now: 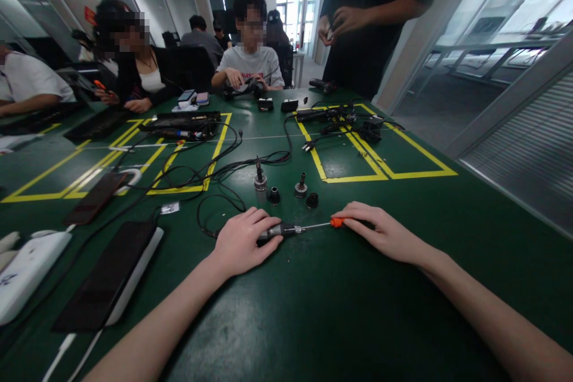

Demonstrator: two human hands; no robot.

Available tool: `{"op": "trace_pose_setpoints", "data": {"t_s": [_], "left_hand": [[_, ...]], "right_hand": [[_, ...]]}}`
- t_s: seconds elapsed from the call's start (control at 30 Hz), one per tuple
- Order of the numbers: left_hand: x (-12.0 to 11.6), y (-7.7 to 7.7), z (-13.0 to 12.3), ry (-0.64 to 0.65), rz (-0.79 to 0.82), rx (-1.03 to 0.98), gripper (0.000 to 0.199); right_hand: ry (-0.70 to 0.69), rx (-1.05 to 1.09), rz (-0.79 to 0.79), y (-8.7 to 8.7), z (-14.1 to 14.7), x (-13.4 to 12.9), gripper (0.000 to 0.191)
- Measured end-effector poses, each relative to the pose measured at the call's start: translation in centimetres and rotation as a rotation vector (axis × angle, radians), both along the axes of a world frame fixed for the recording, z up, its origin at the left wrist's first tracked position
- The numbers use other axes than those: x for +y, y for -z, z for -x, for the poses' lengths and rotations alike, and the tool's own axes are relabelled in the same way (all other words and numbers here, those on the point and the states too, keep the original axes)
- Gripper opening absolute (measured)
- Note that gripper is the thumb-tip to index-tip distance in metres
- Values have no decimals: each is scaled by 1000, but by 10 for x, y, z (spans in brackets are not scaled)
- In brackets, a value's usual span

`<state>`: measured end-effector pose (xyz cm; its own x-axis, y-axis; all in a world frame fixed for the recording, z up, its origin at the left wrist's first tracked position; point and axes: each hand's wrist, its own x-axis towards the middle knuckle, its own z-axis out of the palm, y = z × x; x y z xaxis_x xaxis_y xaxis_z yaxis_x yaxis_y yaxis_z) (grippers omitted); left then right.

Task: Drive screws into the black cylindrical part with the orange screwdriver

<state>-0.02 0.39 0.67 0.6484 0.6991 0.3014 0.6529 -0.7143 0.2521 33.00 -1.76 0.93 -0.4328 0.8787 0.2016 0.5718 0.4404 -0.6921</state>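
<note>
My left hand [248,240] is wrapped over a dark grey corded handpiece [283,230] that lies on the green table, its metal end pointing right. In my right hand [376,230], thumb and fingertips pinch the orange handle of a screwdriver [336,222]. The thin shaft runs left to the front of the handpiece; whether its tip sits inside I cannot tell. Just behind stand a tall metal fitting [260,182] and a shorter metal nozzle [301,186]. A black cap with a metal top [274,195] and a black cap [312,200] are beside them.
Black cables [215,168] cross the table at left. A phone on a white power bank [111,274], a reddish phone [95,197] and a white power strip [31,268] lie left. Yellow tape [358,179] marks rectangles farther back, with black tools [331,114] there. Several people sit or stand beyond.
</note>
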Motion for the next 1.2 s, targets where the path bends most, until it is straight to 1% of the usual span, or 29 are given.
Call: {"op": "trace_pose_setpoints", "data": {"t_s": [0.13,0.3,0.53,0.7,0.87,1.2], "left_hand": [[0,0,0,-1,7,2,28],[1,0,0,-5,11,12,28],[1,0,1,1,7,4,28],[1,1,1,0,6,1,28],[1,1,0,-1,8,-3,28],[1,0,0,-1,0,6,28]], "right_hand": [[26,18,51,1,0,1,37],[49,44,58,2,1,0,39],[76,91,8,-3,3,-1,34],[67,82,8,-3,3,-1,29],[53,57,-65,-4,3,-2,21],[23,33,-129,-1,3,-2,16]]}}
